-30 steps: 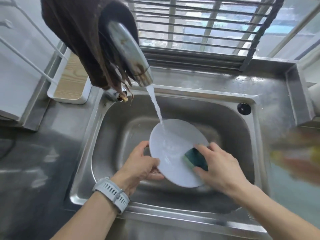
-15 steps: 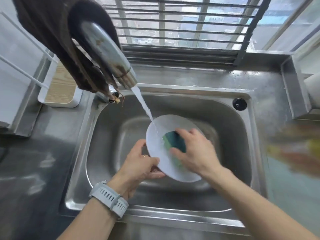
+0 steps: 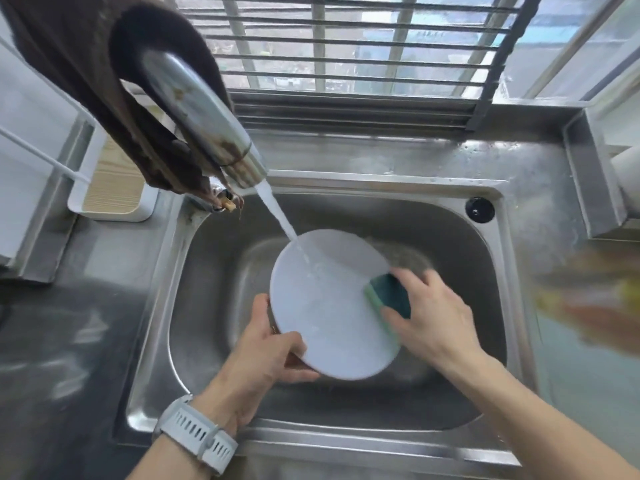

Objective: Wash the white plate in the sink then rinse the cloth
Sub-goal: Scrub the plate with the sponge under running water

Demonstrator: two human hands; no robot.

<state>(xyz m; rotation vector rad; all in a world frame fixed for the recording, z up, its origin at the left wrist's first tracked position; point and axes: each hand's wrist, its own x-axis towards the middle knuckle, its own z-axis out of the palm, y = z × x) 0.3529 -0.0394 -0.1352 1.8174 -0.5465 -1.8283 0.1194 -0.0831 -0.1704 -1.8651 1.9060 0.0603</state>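
Observation:
A white plate [image 3: 325, 306] is held tilted over the steel sink [image 3: 221, 271]. My left hand [image 3: 266, 355] grips its lower left rim, thumb on the face. My right hand [image 3: 433, 313] presses a green sponge [image 3: 389, 299] against the plate's right edge. Water runs from the tap [image 3: 204, 123] onto the plate's upper part. A dark brown cloth [image 3: 90, 71] hangs draped over the tap.
A white tray with a wooden insert [image 3: 110, 188] sits left of the sink. A black plug [image 3: 479, 209] lies on the sink's back right corner. A barred window [image 3: 363, 46] is behind. Blurred orange and yellow shapes [image 3: 595, 299] sit on the right counter.
My right hand slid the sponge from the plate's middle back to its right edge. The plate's face now catches more of the water stream.

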